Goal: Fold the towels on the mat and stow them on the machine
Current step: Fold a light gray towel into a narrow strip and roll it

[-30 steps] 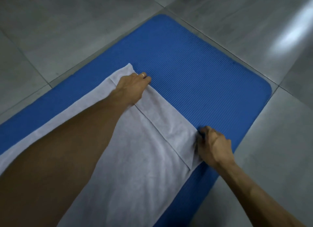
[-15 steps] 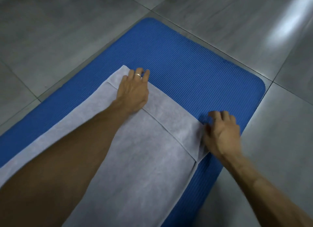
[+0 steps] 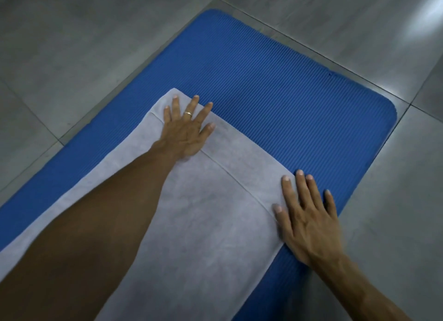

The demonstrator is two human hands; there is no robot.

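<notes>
White towel point(image 3: 203, 224) lying along the blue mat point(image 3: 275, 100) on grey floor tiles point(image 3: 72, 45), far end folded back, left hand point(image 3: 184, 131) pressing flat on its far corner, fingers spread, right hand point(image 3: 309, 215) pressing flat on its right edge, fingers straight

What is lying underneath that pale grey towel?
The pale grey towel lies on a ribbed blue foam mat, itself on grey floor tiles. Anything between towel and mat is hidden by the cloth and arms.
</notes>
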